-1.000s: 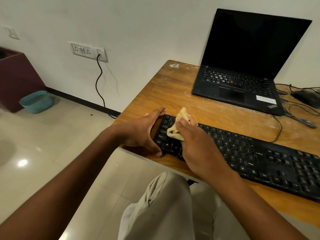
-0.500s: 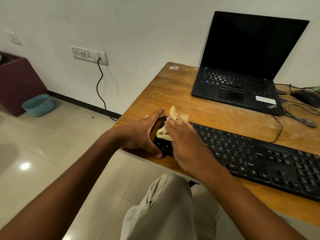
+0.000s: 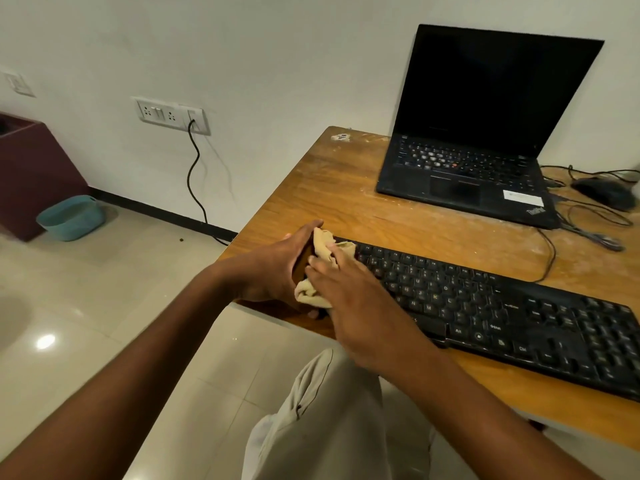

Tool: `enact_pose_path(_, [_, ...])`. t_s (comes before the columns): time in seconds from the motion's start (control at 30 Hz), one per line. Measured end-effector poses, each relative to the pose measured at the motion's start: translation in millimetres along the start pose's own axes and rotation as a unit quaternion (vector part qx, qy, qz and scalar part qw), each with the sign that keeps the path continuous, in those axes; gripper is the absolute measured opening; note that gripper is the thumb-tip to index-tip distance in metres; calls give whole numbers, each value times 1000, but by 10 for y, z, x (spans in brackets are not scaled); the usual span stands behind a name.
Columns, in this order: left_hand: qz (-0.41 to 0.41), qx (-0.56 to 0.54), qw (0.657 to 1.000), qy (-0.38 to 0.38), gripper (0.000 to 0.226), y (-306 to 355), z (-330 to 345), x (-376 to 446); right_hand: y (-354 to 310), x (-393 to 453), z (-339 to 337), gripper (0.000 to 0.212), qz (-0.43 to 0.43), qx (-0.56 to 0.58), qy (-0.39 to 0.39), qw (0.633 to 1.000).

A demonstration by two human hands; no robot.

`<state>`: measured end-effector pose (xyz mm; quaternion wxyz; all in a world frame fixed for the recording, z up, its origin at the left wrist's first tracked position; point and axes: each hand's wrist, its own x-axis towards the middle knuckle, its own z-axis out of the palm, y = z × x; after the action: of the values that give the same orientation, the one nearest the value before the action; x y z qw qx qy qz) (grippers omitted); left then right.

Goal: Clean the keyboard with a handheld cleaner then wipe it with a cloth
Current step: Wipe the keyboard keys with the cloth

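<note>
A long black keyboard lies along the near edge of the wooden desk. Its left end is covered by my hands. My right hand presses a crumpled beige cloth onto the keyboard's left end, and cloth sticks out above and below my fingers. My left hand cups the keyboard's left edge, thumb at the far corner and fingers curled around the near side. No handheld cleaner is in view.
An open black laptop stands behind the keyboard. A black mouse and loose cables lie at the desk's right. A small scrap sits at the far left corner. On the floor are a teal tub and a maroon cabinet.
My right hand has slid the cloth leftward along the keys to the keyboard's left end, close against my left hand. My left hand has stayed on the keyboard's edge.
</note>
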<state>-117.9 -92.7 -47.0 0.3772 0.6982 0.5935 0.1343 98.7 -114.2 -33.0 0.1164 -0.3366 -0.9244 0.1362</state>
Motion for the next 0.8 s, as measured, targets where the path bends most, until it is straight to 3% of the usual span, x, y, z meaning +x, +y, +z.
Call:
enact_pose_path(0.07, [-4, -14, 1000, -7, 148, -12, -2, 5, 103, -194, -28, 58, -18, -5, -13, 1000])
enact_pose_path(0.17, [-1, -34, 999, -13, 150, -14, 0, 16, 365, -417, -182, 60, 21, -30, -23, 999])
enact_pose_path(0.3, [-12, -41, 999, -12, 152, -17, 7, 13, 312, -163, -210, 67, 72, -24, 22, 997])
enact_pose_path(0.43, [2, -17, 1000, -5, 149, 13, 4, 2, 24, 11, 24, 63, 5, 8, 18, 1000])
enact_pose_path(0.53, [-1, -24, 1000, -13, 147, 29, -10, 6, 190, -249, 44, 60, -46, -21, -4, 999])
enact_pose_path(0.67, [-7, -45, 999, -14, 146, 38, -14, -5, 354, -398, -114, 59, -8, -39, -18, 999])
enact_pose_path(0.8, [-6, -24, 1000, -7, 149, 30, 5, -5, 40, -30, 50, 62, 5, -3, 15, 1000])
